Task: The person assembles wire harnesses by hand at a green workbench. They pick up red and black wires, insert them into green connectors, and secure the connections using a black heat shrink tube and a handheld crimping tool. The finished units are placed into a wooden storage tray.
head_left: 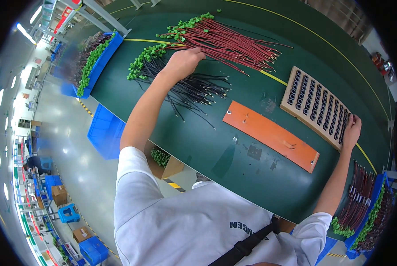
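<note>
My left hand (183, 63) is closed at the near edge of a spread of red wires (236, 42) with green connectors. Whatever its fingertips pinch is hidden. Just below that hand lies a pile of black wires (194, 88), also with green connectors at the left ends. On the right, my right hand (352, 131) grips the short end of a tan tray (291, 105) holding rows of black ring-shaped parts (321, 103). An orange board (269, 136) with small upright pins and a screw near each end lies between the wires and my body.
Everything lies on a green-topped table (198, 155) with yellow lines. Blue bins of wires stand at the left (101, 62) and lower right (370, 213). Beside the lower-right bin rest bundled red wires (354, 199). An open carton (167, 166) sits below the near edge.
</note>
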The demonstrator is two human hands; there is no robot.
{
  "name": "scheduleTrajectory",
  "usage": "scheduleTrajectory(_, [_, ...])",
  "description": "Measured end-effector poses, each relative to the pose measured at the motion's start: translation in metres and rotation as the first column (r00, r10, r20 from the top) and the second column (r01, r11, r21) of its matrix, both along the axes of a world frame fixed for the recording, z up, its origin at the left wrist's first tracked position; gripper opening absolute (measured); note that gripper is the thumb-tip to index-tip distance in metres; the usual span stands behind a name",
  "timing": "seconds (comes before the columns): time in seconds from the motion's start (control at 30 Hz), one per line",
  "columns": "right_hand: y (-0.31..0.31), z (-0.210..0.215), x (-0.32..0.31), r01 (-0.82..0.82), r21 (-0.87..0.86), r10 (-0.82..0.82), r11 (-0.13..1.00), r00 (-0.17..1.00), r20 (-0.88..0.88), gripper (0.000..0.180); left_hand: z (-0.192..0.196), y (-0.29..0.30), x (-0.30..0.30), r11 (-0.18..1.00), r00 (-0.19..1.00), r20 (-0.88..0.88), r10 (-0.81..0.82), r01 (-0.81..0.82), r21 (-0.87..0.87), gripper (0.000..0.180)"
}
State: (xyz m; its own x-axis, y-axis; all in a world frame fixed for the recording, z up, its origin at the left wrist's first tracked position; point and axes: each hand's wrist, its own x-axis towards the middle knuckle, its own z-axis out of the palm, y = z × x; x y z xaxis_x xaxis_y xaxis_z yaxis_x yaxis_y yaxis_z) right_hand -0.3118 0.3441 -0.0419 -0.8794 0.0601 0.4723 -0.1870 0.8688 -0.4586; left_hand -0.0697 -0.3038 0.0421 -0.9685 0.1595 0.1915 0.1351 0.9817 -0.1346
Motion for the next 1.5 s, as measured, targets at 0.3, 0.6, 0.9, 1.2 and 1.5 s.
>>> scheduleTrajectory(0.3, [-0.005, 0.003, 0.007, 0.004, -0.004, -0.004, 1.0, 1.0, 0.023, 0.042, -0.023, 0.001, -0.047, 0.956, 0.97, -0.08, -0.231, 0.211, -0.203, 0.019])
scheduleTrajectory(0.6, [-0.011, 0.007, 0.011, 0.006, -0.027, -0.005, 1.0, 1.0, 0.023, 0.041, 0.003, -0.015, -0.042, 0.985, 0.975, -0.161, -0.153, 0.163, 0.051, 0.015])
scheduleTrajectory(0.9, [-0.007, 0.005, 0.006, 0.01, -0.045, -0.01, 0.999, 1.0, 0.015, 0.041, 0.049, -0.051, -0.032, 0.697, 0.969, -0.108, 0.225, -0.083, 0.712, 0.018])
scheduleTrajectory(1.2, [-0.005, 0.004, 0.007, 0.013, -0.06, -0.012, 0.998, 1.0, 0.022, 0.041, 0.122, -0.107, -0.006, 0.712, 0.636, -0.577, 0.512, 0.061, 0.699, 0.021])
scheduleTrajectory(1.5, [-0.019, 0.021, 0.026, 0.043, -0.279, -0.044, 0.959, 0.999, 0.004, 0.031, 0.145, -0.051, 0.003, 0.929, 0.429, -0.882, 0.192, 0.209, 0.305, 0.011])
